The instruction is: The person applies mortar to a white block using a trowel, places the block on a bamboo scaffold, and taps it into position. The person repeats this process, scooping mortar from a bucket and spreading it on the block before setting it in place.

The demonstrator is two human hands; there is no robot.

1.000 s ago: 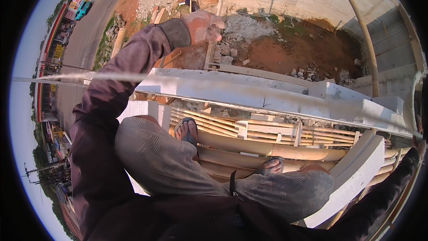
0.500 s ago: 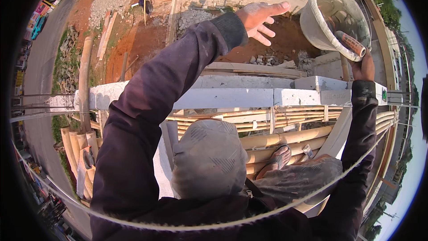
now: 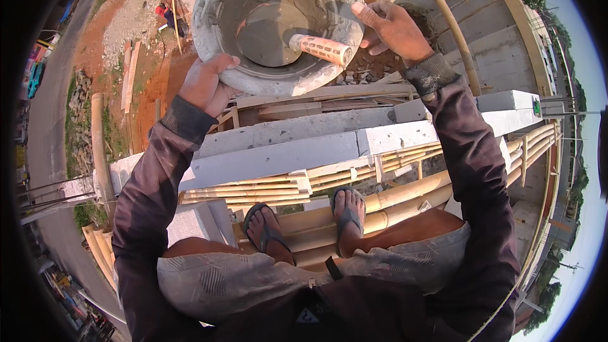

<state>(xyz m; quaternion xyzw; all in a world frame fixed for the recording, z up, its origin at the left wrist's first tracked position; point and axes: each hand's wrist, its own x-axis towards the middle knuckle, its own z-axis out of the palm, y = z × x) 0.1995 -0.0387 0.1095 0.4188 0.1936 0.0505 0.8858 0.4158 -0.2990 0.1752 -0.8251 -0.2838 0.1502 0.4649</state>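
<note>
The right hand [image 3: 394,30] pinches and the left hand [image 3: 206,83] clasps opposite sides of the mortar bucket [image 3: 253,82] between them, where an orange tool handle [image 3: 322,49] slants rightward over the rim, its long axis ending nearer to the right hand.

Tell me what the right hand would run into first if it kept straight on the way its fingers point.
Most likely the near side of the bucket's rim: the right hand points leftward at it, its thumb already there or nearly so; depth is unclear.
</note>
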